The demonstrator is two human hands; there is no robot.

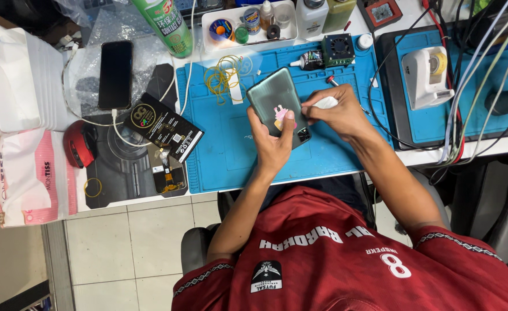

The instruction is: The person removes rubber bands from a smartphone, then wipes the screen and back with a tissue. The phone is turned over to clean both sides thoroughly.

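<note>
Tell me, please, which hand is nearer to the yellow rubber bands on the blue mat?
Left. The left hand, gripping the phone, is just right of the rubber bands; the right hand, pinching a white object, is beyond the phone.

Two phones: green-backed phone point(275, 103), black phone point(115, 74). Two blue mats: point(225, 155), point(472, 109). One spray can point(167, 24). One red mouse point(80, 144). One black box point(163, 126).
</note>
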